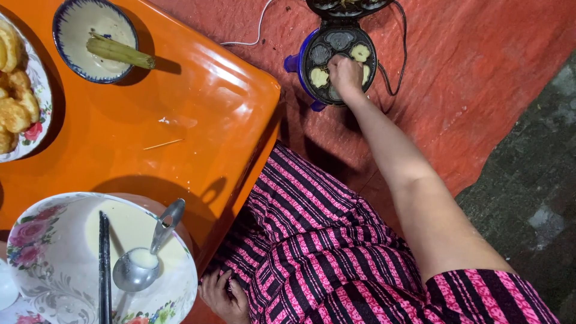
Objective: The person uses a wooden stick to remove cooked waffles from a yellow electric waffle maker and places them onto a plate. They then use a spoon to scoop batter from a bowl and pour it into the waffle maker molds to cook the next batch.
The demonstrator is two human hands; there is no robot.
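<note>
Head view, looking straight down. Right hand (345, 75) stretched far forward into the open round cake maker (339, 57), fingers drawn together low over the dark plate; whether anything was pinched between them, impossible to tell. Cake maker standing on the red mat (480, 72) on the floor, blue at its rim, lid raised at the far side, with small yellow cakes (360, 52) in some of the shaped hollows, just beside the fingers. White cord (255, 33) running away from it over the mat.

Left hand (225, 297) resting low on the lap, fingers bent loosely against the pink and black striped cloth (318, 240), holding nothing.

On the orange tabletop (198, 102), at the left: a large flowered bowl (36, 240) of pale batter at the near edge, with a metal ladle (147, 258) and dark chopsticks (104, 264) lying in it. Farther away, a small blue-rimmed bowl (66, 21) with a green stalk (120, 52) laid across it. At the left border, a plate (36, 129) with golden cakes (13, 114), partly cut off.
</note>
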